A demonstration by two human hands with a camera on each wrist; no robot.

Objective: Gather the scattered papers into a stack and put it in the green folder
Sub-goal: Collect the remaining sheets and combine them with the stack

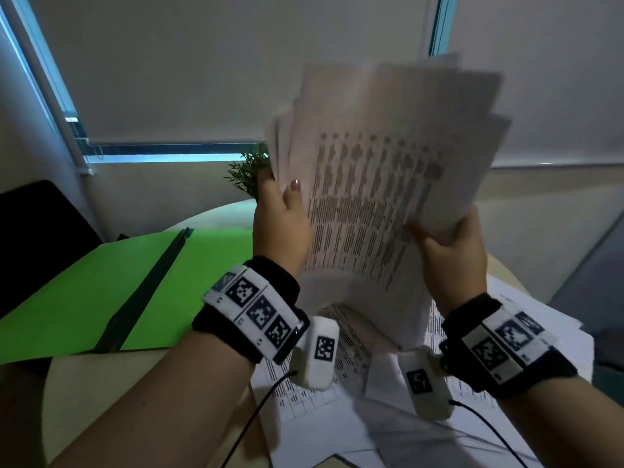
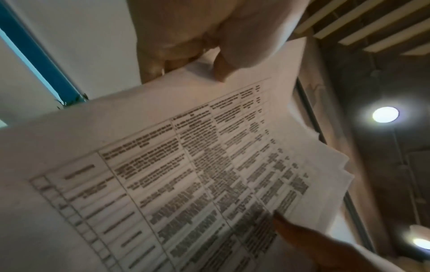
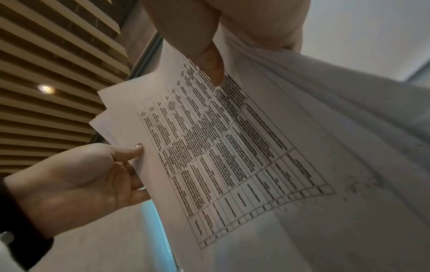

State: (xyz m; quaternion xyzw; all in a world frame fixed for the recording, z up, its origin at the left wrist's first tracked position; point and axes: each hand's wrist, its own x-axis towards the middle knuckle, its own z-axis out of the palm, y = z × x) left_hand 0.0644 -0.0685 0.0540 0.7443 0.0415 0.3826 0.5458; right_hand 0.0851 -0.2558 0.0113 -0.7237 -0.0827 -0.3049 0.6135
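A fanned bundle of printed papers [image 1: 378, 184] is held upright above the table, its sheets uneven at the top. My left hand [image 1: 282, 217] grips the bundle's left edge, thumb on the front sheet. My right hand [image 1: 449, 241] pinches the lower right edge; its thumb [image 3: 214, 62] lies on the printed table. The same sheets fill the left wrist view [image 2: 186, 174] and the right wrist view [image 3: 267, 156]. The green folder [image 1: 101, 292] lies open flat on the table to the left, with a dark spine [image 1: 145, 292] down its middle. More loose papers [image 1: 337, 417] lie on the table under my wrists.
A small green plant [image 1: 250, 173] stands behind my left hand. A black chair back [image 1: 37, 231] is at the far left. The round table's edge [image 1: 209, 214] curves behind the folder. Blinds cover the window ahead.
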